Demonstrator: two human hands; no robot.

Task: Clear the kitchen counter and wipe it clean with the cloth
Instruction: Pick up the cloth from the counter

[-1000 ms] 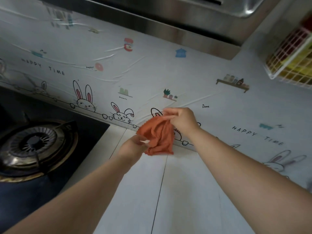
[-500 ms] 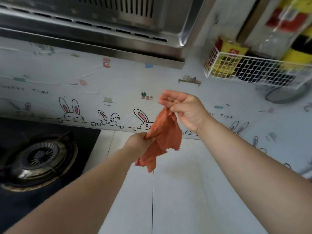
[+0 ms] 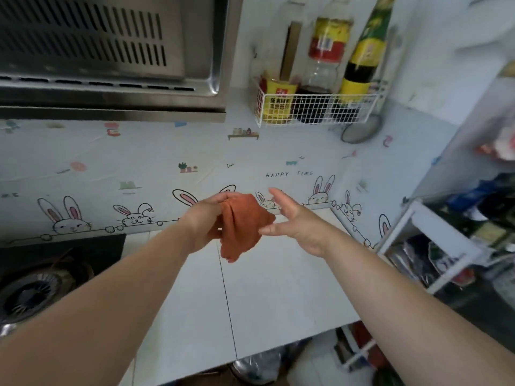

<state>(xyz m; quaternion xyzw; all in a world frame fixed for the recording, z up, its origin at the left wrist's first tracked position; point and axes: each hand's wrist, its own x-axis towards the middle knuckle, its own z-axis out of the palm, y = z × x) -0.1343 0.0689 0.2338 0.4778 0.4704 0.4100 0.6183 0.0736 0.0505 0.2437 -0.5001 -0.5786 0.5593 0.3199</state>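
An orange cloth (image 3: 242, 227) hangs bunched in the air above the white tiled counter (image 3: 278, 291). My left hand (image 3: 205, 220) grips its upper left part, fingers curled round the fabric. My right hand (image 3: 294, 222) is just to the right of the cloth with fingers and thumb spread straight; the thumb tip reaches the cloth's right edge, and I cannot tell if it touches.
A gas burner (image 3: 33, 293) on a black hob lies at the left, with a steel range hood (image 3: 111, 54) above. A white wire basket (image 3: 315, 107) of bottles hangs on the back wall. A white shelf rack (image 3: 434, 246) full of items stands at the right.
My right hand has let go of the cloth's top and opened beside it. My left hand has shifted up to hold the top of the cloth. The view has tilted up and right.
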